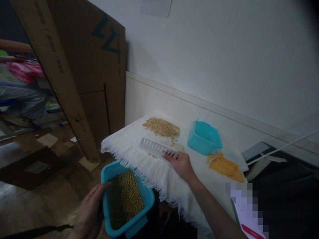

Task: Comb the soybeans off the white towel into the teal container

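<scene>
My left hand [91, 207] is closed on the left rim of a blue plastic basket [149, 199], held below the table's front edge. Inside it, yellow soybeans [133, 192] lie beside small dark green beans [116, 205]. My right hand [182, 165] grips the right end of a white slotted plastic strip [157, 148], low over the white cloth [124, 141]. Several loose soybeans [152, 155] lie on the cloth in front of the strip. Behind it spreads a pile of soybeans [161, 127].
A second blue basket [205, 137] stands at the right of the cloth, with a yellow-orange bag [224, 167] nearby. A tall cardboard box [92, 66] stands left of the table. Behind runs a white wall [224, 56]. A blurred person [22, 83] is at far left.
</scene>
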Motion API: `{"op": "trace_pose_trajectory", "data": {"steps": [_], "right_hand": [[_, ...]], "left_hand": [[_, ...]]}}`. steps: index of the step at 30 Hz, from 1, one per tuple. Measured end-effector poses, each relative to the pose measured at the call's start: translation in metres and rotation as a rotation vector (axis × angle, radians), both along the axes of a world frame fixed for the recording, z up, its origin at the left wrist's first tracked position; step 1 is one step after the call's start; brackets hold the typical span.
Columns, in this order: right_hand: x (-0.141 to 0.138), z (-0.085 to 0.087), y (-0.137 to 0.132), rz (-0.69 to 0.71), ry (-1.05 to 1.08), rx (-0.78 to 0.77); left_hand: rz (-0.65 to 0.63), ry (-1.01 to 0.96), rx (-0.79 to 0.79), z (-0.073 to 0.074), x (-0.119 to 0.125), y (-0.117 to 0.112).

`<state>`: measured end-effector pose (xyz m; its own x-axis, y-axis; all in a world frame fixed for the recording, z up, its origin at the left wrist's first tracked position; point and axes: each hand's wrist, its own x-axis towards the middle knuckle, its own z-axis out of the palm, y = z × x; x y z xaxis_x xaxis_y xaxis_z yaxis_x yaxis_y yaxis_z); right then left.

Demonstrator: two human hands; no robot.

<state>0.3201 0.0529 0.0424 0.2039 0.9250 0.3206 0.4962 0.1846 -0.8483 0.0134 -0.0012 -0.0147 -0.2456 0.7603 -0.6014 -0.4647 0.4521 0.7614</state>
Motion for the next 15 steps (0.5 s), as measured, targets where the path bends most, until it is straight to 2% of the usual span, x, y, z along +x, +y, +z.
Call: {"op": "trace_pose_trajectory", "data": {"steps": [11,15], "right_hand": [[0.009,-0.005,0.004,0.07,-0.039,-0.06],[0.004,-0.002,0.001,0.048,-0.032,-0.06]], "left_hand": [[0.02,0.003,-0.023,0.017,0.006,0.0],[0.007,0.014,-0.02,0.018,0.007,0.001]]}}
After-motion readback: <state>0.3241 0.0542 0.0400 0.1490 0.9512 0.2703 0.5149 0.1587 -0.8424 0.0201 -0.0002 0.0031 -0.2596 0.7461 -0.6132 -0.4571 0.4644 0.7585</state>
